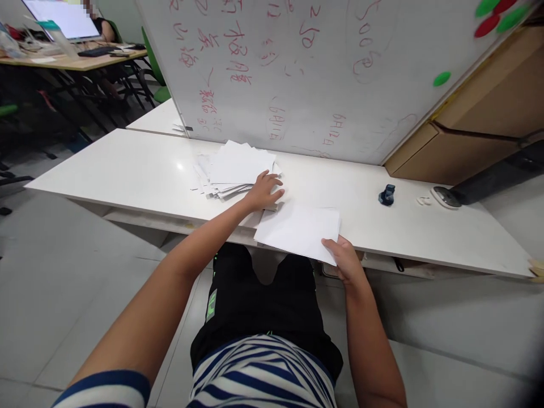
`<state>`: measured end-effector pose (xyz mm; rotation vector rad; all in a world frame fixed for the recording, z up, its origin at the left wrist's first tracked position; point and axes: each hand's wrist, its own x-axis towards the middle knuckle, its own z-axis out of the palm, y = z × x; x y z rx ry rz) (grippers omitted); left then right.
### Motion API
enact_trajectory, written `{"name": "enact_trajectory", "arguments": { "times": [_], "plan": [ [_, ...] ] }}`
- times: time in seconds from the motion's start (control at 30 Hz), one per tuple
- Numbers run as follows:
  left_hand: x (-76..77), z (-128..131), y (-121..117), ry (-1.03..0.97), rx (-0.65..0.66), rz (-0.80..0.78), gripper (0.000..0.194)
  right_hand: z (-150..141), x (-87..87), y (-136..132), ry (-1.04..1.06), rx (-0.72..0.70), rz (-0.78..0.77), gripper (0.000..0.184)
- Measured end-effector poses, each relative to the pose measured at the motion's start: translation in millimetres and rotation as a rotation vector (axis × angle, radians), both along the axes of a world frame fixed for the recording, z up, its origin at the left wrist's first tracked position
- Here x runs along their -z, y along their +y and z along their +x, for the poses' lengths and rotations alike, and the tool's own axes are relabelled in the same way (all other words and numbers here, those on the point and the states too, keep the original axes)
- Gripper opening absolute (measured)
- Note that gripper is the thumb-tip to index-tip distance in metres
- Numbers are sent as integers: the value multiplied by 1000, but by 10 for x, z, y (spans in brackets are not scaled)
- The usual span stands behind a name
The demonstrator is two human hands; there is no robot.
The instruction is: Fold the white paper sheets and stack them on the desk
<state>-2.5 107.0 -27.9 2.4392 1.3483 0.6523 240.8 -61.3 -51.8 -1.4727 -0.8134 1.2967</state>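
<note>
A loose, uneven pile of white paper [242,164] lies on the white desk, near the foot of the whiteboard. My left hand [266,191] is at the pile's right edge with its fingers spread and nothing held in them. To the right, several white sheets [297,226] lie flat together over the desk's front edge. My right hand [343,258] grips their near right corner, thumb on top and the other fingers hidden underneath. A small greyish object [271,208], too small to name, shows just below my left hand by the sheets.
Behind the white desk [127,170] stands a whiteboard [314,85] with red writing and magnets. At the right are a dark blue item [386,195], a computer mouse [445,197] and cardboard boxes [463,147]. Far left, a person sits behind a monitor [63,20].
</note>
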Motion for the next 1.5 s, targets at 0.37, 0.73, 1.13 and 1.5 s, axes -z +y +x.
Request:
{"name": "enact_trajectory", "arguments": {
  "times": [0.37,0.73,1.13,1.5],
  "plan": [
    [-98,30,-120,111,106,-70,37,293,-387,553,155,320,381,39],
    [-176,44,-211,214,-36,-162,45,-1384,-583,2264,-519,-389,285,30],
    [-150,61,-111,237,-44,-243,48,189,-141,1525,-1437,-437,376,59],
    [-184,76,-107,232,-69,-237,47,403,140,26,-1589,-577,347,77]
  ]
}}
